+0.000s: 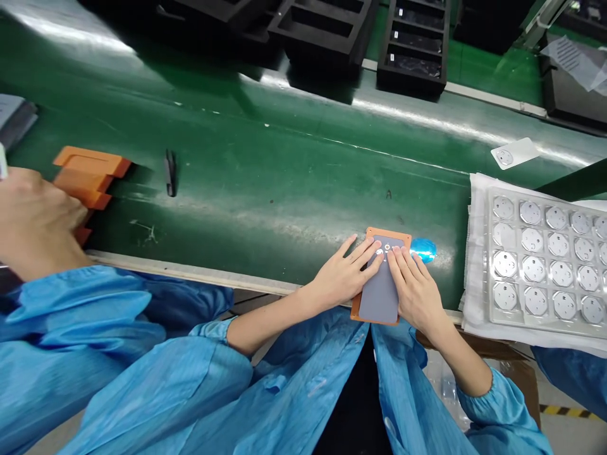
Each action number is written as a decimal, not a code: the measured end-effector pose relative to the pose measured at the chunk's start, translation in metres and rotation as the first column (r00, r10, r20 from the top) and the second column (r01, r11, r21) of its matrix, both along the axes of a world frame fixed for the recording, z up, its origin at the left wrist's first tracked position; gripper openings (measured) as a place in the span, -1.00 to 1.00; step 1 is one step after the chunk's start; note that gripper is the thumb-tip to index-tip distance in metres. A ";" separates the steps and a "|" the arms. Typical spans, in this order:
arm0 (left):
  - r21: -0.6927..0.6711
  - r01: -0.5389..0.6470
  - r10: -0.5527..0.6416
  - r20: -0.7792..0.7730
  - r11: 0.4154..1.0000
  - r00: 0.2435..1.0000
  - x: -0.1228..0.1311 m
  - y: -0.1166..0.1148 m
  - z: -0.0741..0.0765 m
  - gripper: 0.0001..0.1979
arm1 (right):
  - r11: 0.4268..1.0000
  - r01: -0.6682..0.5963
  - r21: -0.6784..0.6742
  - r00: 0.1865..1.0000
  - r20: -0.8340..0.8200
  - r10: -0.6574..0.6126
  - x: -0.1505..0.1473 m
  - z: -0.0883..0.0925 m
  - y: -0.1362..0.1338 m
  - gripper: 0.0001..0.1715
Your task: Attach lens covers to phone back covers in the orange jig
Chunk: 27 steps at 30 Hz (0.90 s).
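The wide green conveyor belt (265,164) carries your orange rectangular fixture with its grey panel (380,278) at the near edge — a nudge could tip it off. Your left hand (344,275) and right hand (417,291) lie flat, fingers extended, pressing it; uneven pressure could shift the small white disc (380,252).

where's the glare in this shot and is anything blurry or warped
Head view: bright glare streaks run across the green belt, strongest at top left and along the far edge; a blue glint shines just beyond the orange holder under the left hand and right hand; the co-worker's hand at the left edge looks soft; the belt edges bow, a wide-lens warp.
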<state>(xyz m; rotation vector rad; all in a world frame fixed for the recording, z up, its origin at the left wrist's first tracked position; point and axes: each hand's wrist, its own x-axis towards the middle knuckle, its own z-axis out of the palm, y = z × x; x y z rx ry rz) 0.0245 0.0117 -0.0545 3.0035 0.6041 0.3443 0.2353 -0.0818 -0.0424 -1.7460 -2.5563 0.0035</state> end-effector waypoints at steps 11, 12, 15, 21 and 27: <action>-0.165 -0.034 0.029 -0.035 0.986 0.999 -0.007 -0.023 0.004 -0.44 | 1.000 0.018 0.007 0.995 -0.097 -0.017 -0.001 -0.001 -0.023 -0.17; -0.196 -0.033 0.026 -0.036 0.980 0.999 -0.008 -0.022 0.005 -0.42 | 1.000 0.018 0.016 0.993 -0.113 -0.016 0.000 -0.003 -0.024 -0.17; -0.308 0.006 -0.006 0.002 0.951 1.000 -0.016 -0.014 0.004 -0.36 | 0.997 0.002 0.083 0.982 -0.187 0.014 0.004 -0.010 -0.023 -0.24; -0.657 0.000 0.338 0.388 0.754 0.858 -0.014 -0.004 0.009 -0.26 | 0.947 0.183 0.266 0.692 -0.719 0.068 0.001 -0.007 -0.021 -0.57; -0.810 0.200 0.623 0.558 0.551 0.548 0.030 -0.029 0.037 -0.83 | 0.922 0.385 -0.043 0.038 -0.997 -0.063 0.007 -0.007 -0.013 -0.62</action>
